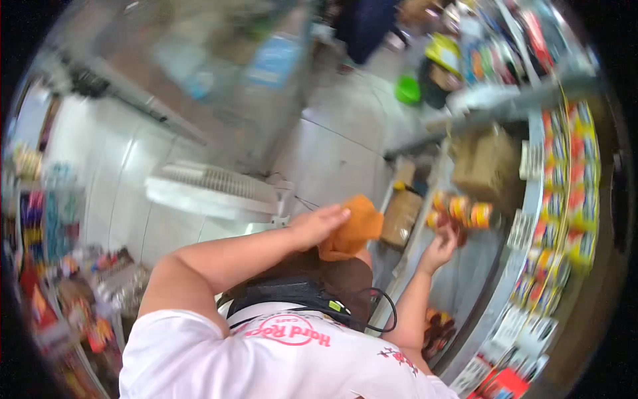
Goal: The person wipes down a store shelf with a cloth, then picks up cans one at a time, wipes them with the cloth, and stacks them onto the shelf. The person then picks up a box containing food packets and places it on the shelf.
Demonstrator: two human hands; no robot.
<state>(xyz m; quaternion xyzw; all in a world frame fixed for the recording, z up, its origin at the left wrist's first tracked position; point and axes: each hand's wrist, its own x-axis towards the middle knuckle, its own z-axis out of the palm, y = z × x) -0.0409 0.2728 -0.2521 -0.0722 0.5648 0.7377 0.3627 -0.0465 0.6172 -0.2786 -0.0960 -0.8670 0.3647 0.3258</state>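
Note:
My left hand (pixel 319 226) is closed on an orange cloth (pixel 359 223), which hangs in front of my lap. My right hand (pixel 438 249) reaches into a low shelf (pixel 458 279) on the right. Its fingers are curled at a reddish-brown jar (pixel 460 234), partly covered by the hand and blurred. Right beside it are several small jars (pixel 482 215) with orange and yellow labels.
A white fan (pixel 212 189) stands at my left on the tiled floor (pixel 339 139). Cardboard boxes (pixel 488 159) sit on the shelf. Sachet strips (pixel 581 186) hang along its right edge. Packaged goods (pixel 100 299) fill the lower left. A green bowl (pixel 407 90) lies farther off.

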